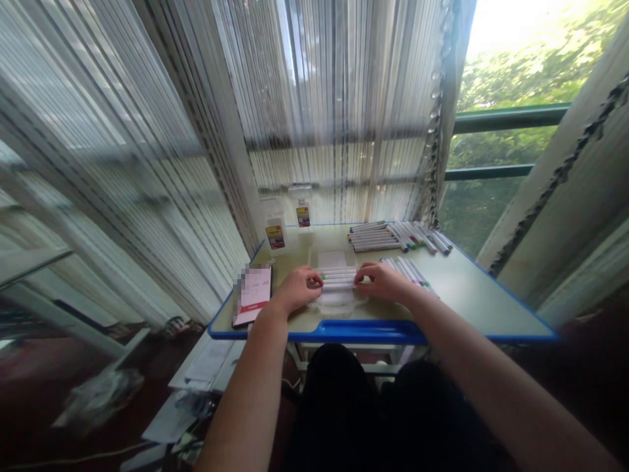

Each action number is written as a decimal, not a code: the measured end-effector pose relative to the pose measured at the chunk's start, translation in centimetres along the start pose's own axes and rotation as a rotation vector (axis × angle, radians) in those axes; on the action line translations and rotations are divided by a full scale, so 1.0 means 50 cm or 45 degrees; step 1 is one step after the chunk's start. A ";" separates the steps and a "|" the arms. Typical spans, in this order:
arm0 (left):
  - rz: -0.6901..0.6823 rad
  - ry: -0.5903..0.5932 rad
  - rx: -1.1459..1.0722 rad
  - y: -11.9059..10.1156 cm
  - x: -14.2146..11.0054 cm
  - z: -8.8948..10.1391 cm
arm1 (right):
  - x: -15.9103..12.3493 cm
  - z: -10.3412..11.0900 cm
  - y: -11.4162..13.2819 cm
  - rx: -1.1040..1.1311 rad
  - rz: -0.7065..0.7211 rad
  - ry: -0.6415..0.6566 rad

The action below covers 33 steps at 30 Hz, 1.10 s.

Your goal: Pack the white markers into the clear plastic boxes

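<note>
Several white markers (339, 284) lie side by side across a clear plastic case (339, 307) in front of me. My left hand (297, 290) has its curled fingers at the left ends of these markers, where a green tip shows. At their right ends, the thumb and fingers of my right hand (381, 280) close in a pinch. Just behind my right hand rests a small row of white markers (410, 270). A larger spread of markers (376, 237) with coloured ends covers the back right of the table.
Two clear packages with yellow-and-dark labels, one label (276, 236) nearer and another label (303, 216) farther, stand at the back left. A phone (255, 295) lies by the left edge. The table (481, 301) has a blue rim and front groove (371, 328). Curtains hang behind.
</note>
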<state>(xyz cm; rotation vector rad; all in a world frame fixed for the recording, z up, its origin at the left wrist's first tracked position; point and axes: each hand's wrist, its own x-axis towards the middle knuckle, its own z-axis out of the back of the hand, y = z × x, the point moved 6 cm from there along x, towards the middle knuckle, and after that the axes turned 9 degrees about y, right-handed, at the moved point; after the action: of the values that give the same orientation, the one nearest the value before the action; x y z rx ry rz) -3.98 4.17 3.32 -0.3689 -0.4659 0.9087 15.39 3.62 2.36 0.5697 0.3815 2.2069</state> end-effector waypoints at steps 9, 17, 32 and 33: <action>0.024 -0.052 0.095 -0.004 0.000 0.009 | -0.006 0.022 -0.009 -0.066 -0.039 -0.107; 0.037 -0.123 0.098 0.000 0.005 0.014 | -0.026 0.059 -0.089 -0.435 -0.540 -0.244; -0.025 -0.298 0.121 -0.009 0.003 0.019 | -0.019 0.035 -0.068 -0.593 -0.630 -0.048; -0.026 -0.301 0.120 -0.008 0.003 0.019 | -0.019 0.034 -0.064 -0.597 -0.631 -0.045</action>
<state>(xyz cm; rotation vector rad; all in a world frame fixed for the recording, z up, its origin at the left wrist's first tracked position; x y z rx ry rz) -4.13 4.17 4.35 -0.1708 -0.6398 0.9550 18.85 5.04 2.12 0.2229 -0.0244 1.7197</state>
